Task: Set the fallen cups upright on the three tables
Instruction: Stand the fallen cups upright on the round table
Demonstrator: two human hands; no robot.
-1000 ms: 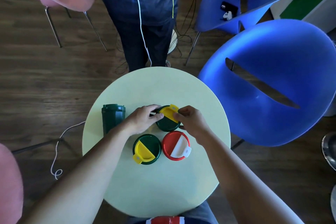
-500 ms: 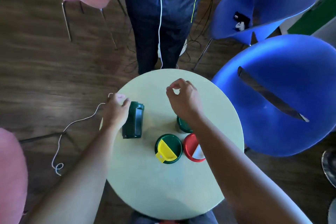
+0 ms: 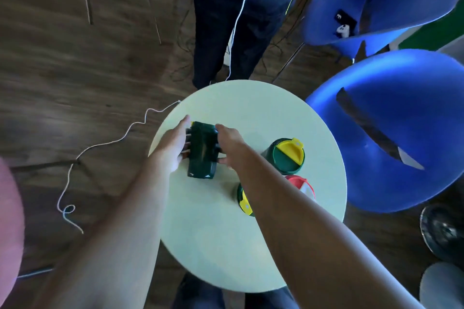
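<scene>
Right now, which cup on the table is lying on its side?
The dark green cup between both hands, at the table's left; the three lidded cups to its right stand upright.

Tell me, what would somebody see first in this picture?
Two bare hands, the left hand and the right hand, clasp a dark green cup lying on its side on the round pale table. Two big blue chairs stand to its right.

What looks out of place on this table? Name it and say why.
The dark green cup lies on its side near the round table's left edge, between both hands, while three lidded cups beside it stand upright.
</scene>
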